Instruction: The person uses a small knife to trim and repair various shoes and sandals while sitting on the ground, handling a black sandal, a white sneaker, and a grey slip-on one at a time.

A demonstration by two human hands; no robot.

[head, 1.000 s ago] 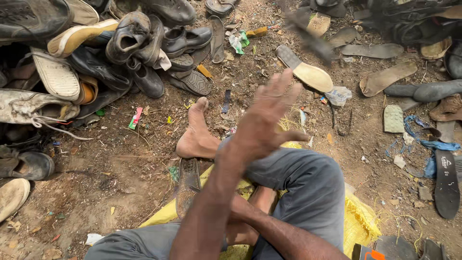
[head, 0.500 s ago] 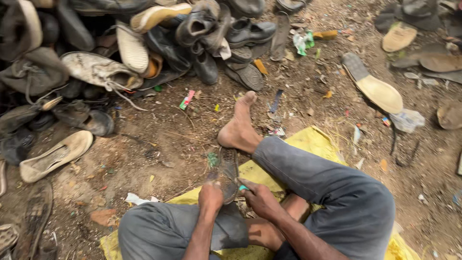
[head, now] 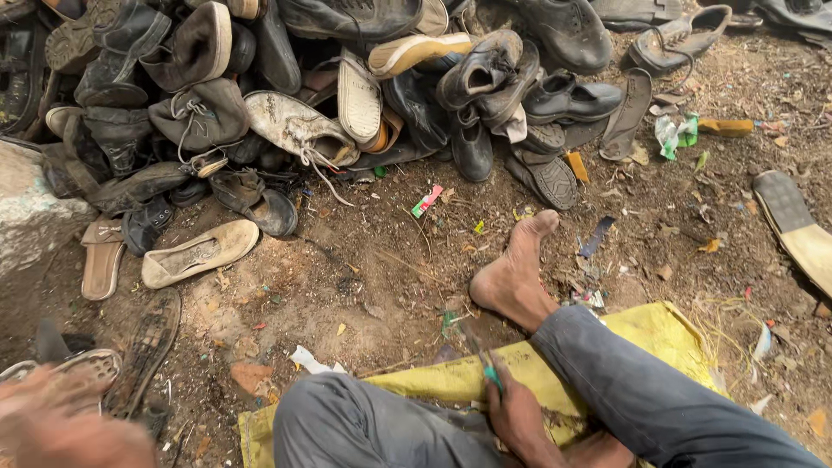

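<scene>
right hand [head: 511,407] lower centre, grasping green-handled tool [head: 487,368] | left hand [head: 61,429] lower left, blurred, grip unclear | yellow sack [head: 659,334] beneath

Bare brown dirt ground [head: 364,277] is seen across the frame, littered with scraps. A heap of worn shoes [head: 347,87] is piled along the top. A yellow sack [head: 659,334] is spread at the lower right, a grey stone [head: 30,208] at the left edge
</scene>
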